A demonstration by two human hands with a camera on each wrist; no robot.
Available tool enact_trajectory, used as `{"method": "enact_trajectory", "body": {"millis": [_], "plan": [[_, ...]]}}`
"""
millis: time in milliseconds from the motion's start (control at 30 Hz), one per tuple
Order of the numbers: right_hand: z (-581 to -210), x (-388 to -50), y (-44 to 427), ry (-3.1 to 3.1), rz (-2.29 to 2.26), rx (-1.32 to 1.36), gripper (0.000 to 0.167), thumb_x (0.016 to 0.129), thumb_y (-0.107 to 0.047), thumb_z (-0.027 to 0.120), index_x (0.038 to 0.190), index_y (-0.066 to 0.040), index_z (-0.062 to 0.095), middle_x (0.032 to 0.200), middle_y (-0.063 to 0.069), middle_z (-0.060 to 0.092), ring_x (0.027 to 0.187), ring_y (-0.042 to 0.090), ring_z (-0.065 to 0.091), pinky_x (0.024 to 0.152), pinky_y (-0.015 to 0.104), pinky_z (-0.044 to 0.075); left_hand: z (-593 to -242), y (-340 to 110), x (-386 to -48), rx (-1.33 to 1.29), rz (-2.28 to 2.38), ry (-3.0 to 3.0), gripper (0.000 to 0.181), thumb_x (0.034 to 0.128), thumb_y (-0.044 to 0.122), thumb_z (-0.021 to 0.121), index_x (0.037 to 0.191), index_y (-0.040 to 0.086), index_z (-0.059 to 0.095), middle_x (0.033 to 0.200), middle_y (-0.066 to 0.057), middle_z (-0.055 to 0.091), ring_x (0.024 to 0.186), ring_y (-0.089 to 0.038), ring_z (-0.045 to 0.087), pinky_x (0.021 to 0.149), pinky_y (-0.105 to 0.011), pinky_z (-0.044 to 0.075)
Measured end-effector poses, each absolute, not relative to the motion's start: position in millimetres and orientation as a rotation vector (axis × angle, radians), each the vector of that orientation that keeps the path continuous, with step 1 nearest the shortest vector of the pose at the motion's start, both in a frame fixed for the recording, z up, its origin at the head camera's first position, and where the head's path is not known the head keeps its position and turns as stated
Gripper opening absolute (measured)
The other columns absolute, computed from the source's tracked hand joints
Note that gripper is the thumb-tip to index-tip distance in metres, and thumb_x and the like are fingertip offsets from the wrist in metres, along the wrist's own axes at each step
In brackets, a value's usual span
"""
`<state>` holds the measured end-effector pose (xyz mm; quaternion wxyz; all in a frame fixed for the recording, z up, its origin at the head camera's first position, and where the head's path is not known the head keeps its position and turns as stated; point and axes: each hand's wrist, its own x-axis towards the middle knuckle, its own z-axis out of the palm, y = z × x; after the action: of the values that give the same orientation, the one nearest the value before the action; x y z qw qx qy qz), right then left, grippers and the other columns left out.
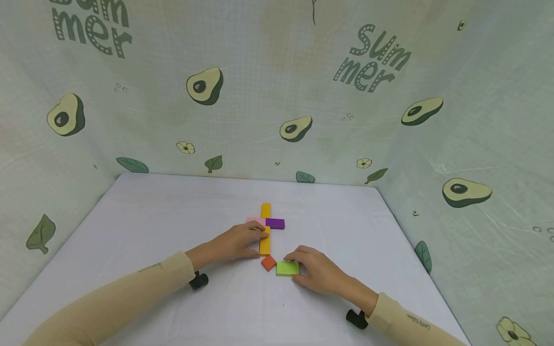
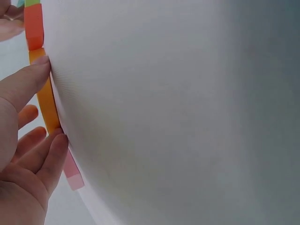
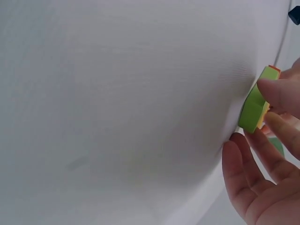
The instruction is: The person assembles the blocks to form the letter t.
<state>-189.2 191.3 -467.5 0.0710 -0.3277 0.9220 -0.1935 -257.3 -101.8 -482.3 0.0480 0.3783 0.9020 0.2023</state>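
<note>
My left hand holds a yellow block lengthwise, thumb by its near end and fingertips by its far end. Beyond it lie a pink block, partly behind my fingers, and a purple block, side by side. Another yellow block extends away from them. A small orange-red block sits turned at an angle below the held yellow one. Just right of that, my right hand pinches a light green block between thumb and fingers, low at the table; the right wrist view shows this green block too.
White cloth covers the table. Behind and at both sides hangs a pale curtain printed with avocados and leaves. Each wrist carries a small black camera, one by the left sleeve, one by the right sleeve.
</note>
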Motion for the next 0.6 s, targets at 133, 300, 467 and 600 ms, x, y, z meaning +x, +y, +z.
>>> {"method": "enact_trajectory", "body": {"millis": [133,300,467,600], "plan": [[-465,-189,196,2.754,-0.576,-0.944,0.044,0.095,-0.022,0.082,0.137,-0.017,0.069,0.125,-0.007,0.067,0.103,0.01,0.061,0.094,0.03,0.058,-481,-103,-256,1.097,0.606,2.752,0.065,0.0917,0.031,0.086,0.15,0.016,0.062,0.151,-0.002,0.057,0.136,-0.022,0.057,0.114,-0.04,0.051],[-460,-188,205,2.748,-0.592,-0.931,0.046,0.095,-0.02,0.081,0.139,-0.015,0.068,0.127,-0.003,0.067,0.106,0.014,0.062,0.093,0.033,0.059,-479,-110,-254,1.07,0.612,2.766,0.067,0.0906,0.029,0.088,0.151,0.017,0.061,0.15,-0.002,0.057,0.136,-0.022,0.057,0.112,-0.04,0.052],[-453,-188,217,2.771,-0.643,-0.887,0.049,0.094,-0.015,0.081,0.14,-0.015,0.067,0.131,0.001,0.067,0.111,0.019,0.063,0.095,0.039,0.059,-474,-128,-250,1.003,0.634,2.832,0.068,0.0903,0.03,0.088,0.152,0.021,0.061,0.151,0.0,0.057,0.133,-0.021,0.06,0.108,-0.04,0.055],[-447,-189,227,2.804,-0.688,-0.85,0.05,0.094,-0.014,0.081,0.142,-0.016,0.066,0.133,0.001,0.066,0.113,0.023,0.064,0.094,0.042,0.06,-468,-145,-245,0.932,0.595,2.937,0.066,0.0909,0.035,0.087,0.151,0.025,0.061,0.153,-0.003,0.057,0.132,-0.025,0.063,0.105,-0.045,0.058]]}}
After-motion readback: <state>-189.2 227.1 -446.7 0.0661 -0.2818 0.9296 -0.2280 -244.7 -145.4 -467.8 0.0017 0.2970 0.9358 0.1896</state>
